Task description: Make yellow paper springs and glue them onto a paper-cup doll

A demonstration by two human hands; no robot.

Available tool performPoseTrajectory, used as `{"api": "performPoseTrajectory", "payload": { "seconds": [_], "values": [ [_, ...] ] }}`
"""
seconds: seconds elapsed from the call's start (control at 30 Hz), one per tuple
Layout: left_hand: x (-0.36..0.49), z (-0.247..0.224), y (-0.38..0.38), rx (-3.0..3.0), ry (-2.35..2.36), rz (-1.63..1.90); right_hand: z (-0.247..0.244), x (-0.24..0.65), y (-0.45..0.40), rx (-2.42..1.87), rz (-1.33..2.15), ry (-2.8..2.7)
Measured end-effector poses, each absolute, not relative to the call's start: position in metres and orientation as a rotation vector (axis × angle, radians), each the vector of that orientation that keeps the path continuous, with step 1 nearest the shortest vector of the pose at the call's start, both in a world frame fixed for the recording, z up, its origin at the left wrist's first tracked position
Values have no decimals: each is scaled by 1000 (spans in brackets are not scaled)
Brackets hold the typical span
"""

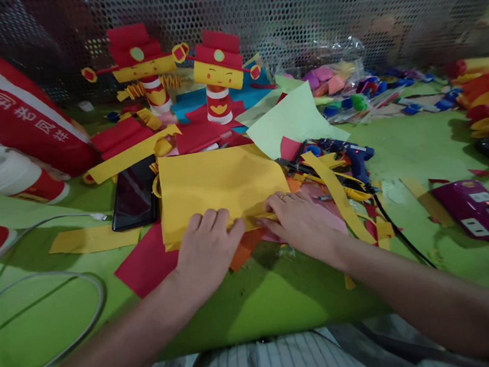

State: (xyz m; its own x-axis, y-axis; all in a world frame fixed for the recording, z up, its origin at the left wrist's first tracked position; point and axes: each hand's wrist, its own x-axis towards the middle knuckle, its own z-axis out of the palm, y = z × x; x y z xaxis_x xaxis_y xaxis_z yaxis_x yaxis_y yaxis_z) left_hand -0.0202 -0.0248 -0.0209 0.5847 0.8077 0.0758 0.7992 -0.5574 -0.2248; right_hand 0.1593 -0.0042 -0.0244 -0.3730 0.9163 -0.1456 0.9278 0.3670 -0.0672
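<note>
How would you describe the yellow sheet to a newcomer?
On the green table, find the left hand and right hand. Both touch the near edge of the yellow sheet, right of the black phone. It is far broader than the yellow strips nearby.

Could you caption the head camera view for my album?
Left hand and right hand on yellow paper, two red-hatted figures standing beyond on a cluttered green table.

On the table (248,313), my left hand (209,241) and right hand (295,219) lie on the paper (222,177), with the phone (133,197) just left and the glue gun (356,154) right. Behind it stand two figures (218,74); far left, stacked cups (4,174) lie in front of the bag (25,112).
</note>
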Motion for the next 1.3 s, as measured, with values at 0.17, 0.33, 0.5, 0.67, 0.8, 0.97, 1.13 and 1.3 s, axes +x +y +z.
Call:
{"api": "performPoseTrajectory", "payload": {
  "seconds": [0.17, 0.33, 0.5, 0.67, 0.8, 0.97, 1.13, 1.3],
  "values": [
    [-14, -23, -32, -2700, -1313, 221, -25, 159, -3, 1729, -229, 2513],
    [-16, -26, -32, -2719, -1396, 352, -31, 166, 1, 1734, -199, 2503],
    [-19, -27, -35, -2696, -1441, 382, -42, 177, 2, 1709, -67, 2584],
    [-19, -25, -38, -2675, -1516, 347, -35, 185, 1, 1805, 69, 2436],
    [-18, -24, -39, -2679, -1522, 379, -17, 195, -6, 1766, 240, 2578],
    [-16, -22, -40, -2672, -1508, 374, -15, 186, -34, 1379, 332, 3017],
    [-16, -21, -40, -2686, -1470, 368, -41, 168, -56, 1289, 212, 2982],
    [-16, -22, -39, -2677, -1468, 337, -49, 183, -59, 1424, 95, 2898]
  ]
}}
